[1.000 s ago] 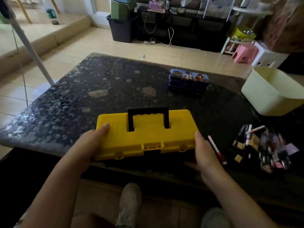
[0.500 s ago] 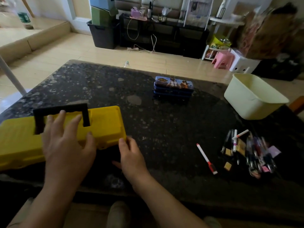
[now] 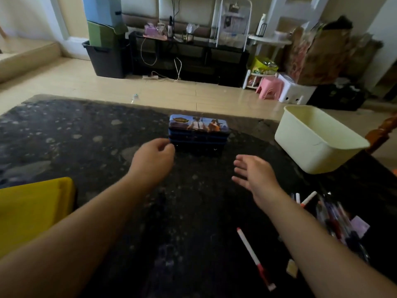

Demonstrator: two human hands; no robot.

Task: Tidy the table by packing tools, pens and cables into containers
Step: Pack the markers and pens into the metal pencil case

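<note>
Fingers [image 3: 165,146] of the left hand [image 3: 153,155] are loosely curled round nothing. Those of the right hand [image 3: 255,175] hang spread and released, also empty. Half a second ago both hands were on the yellow plastic toolbox [image 3: 32,209], the left on its lid and the right at its end. Now it sits let go on the dark speckled stone table [image 3: 86,136], well back from the left fingers and off to their left. Both hands have gone forward instead.

Just beyond the left fingers stands the blue printed tin pencil case [image 3: 198,130], closed (whether the knuckles touch its corner I cannot tell). The right fingers are near its other end but apart from it. Back behind the right fingers lie the heap of pens [image 3: 335,220] and a lone red-and-white marker [image 3: 253,257], all unpacked. The cream plastic tub [image 3: 318,143] stands beyond them to the right.

I judge the toolbox is parked and the pencil case is next, probably to be opened or drawn closer for the pens.
</note>
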